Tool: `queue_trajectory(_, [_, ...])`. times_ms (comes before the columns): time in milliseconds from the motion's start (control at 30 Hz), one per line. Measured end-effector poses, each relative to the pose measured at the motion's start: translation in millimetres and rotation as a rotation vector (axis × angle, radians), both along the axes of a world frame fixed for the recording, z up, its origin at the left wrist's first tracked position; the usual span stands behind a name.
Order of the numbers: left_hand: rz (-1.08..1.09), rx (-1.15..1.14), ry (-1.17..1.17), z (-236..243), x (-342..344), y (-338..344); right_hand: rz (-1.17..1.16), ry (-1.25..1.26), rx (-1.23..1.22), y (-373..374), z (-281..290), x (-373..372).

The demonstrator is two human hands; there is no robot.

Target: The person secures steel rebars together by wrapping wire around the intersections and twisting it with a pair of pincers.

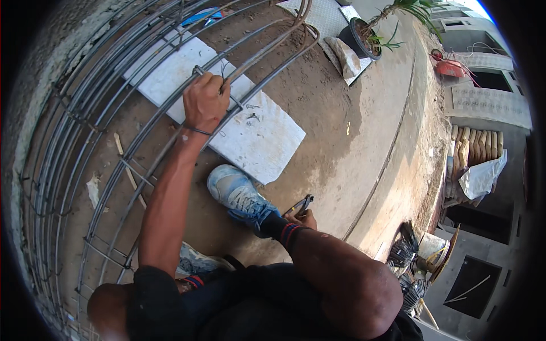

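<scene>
My left hand [207, 101] is closed on the steel rebar cage [149, 132], at a stirrup corner. Thin dark tie wires [225, 69] stick up beside its fingers. The long bars run from the lower left up to bent ends at the top. Low beside my shoe [242, 193], my right hand [307, 219] grips a pair of pincers [301, 204], their jaws pointing up and away from the cage. My shin hides part of that hand. Under the cage and my left hand lies a white marble slab [261, 139], with bits of dark wire on it.
A potted plant [359, 38] and a broken stone piece [342, 57] stand at the top right. Farther right are stacked sacks [478, 145], a red machine [450, 68] and a white bucket [432, 249]. A rough wall edge [29, 105] borders the cage on the left.
</scene>
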State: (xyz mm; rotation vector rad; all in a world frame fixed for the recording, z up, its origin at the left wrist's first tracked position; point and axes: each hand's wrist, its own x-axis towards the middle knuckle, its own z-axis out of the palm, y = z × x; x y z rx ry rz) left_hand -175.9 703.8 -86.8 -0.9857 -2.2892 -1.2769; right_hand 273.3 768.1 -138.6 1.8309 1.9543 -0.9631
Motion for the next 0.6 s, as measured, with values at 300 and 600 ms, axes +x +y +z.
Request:
queue_trajectory(300, [0.144, 0.144, 0.009, -7, 1, 12, -0.149, 0.002, 0.083, 6, -2, -12])
queue_trajectory(600, [0.217, 0.015, -0.051, 8, 15, 10, -0.41, 0.101, -0.216, 76, 29, 10])
